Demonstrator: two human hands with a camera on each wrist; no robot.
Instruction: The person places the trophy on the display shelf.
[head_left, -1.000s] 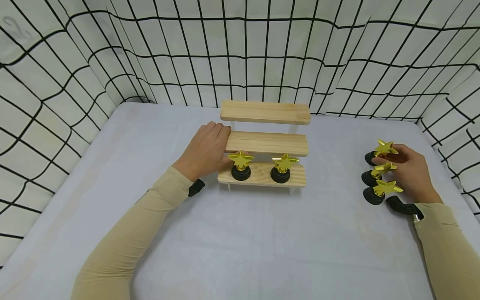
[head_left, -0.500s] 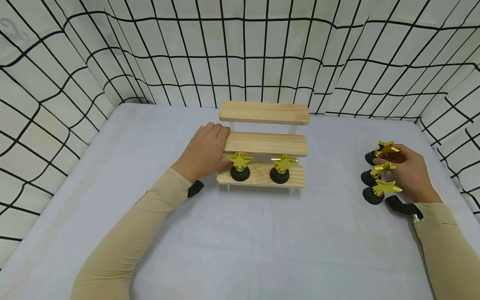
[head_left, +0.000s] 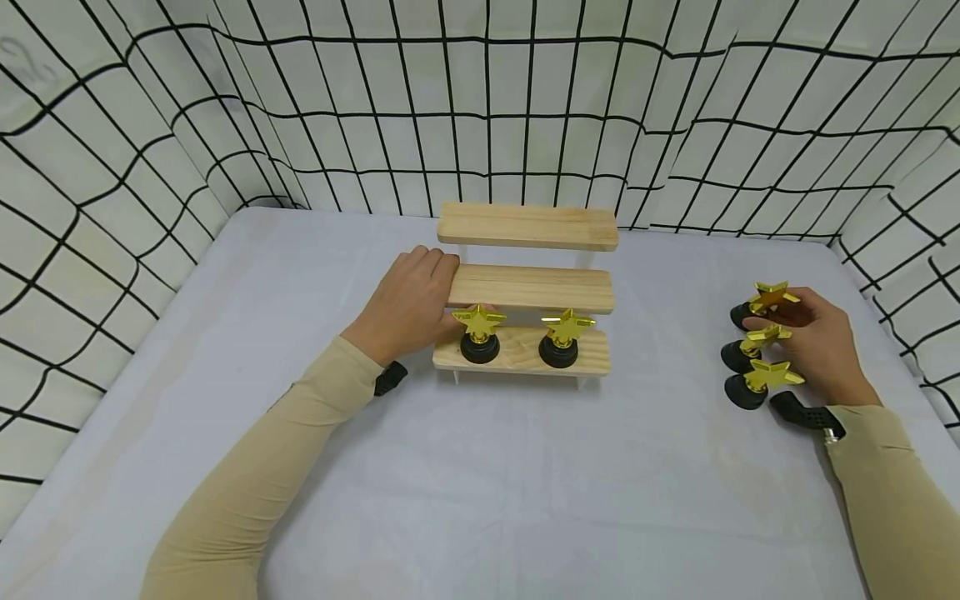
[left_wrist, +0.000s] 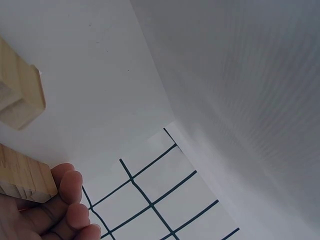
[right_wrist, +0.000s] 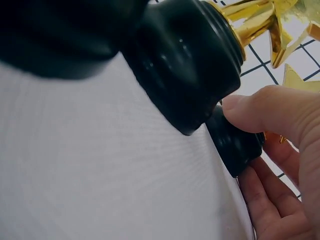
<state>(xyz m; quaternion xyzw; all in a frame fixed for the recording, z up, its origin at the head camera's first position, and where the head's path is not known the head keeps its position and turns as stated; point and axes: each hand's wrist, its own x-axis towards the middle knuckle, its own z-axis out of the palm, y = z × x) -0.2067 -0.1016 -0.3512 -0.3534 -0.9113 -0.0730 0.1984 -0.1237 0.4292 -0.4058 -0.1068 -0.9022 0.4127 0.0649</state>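
Note:
A three-tier wooden display stand stands on the white-covered table in the head view. My left hand grips the left end of its middle board; the left wrist view shows curled fingers at that board end. Two gold star trophies with black bases, a left one and a right one, stand on the lowest board. At the right, my right hand pinches the farthest star trophy of three in a column, thumb and fingers around its black base.
Nearer me than the held trophy stand the middle trophy and the near trophy, close by the right hand. A black wire grid borders the table at the back and both sides.

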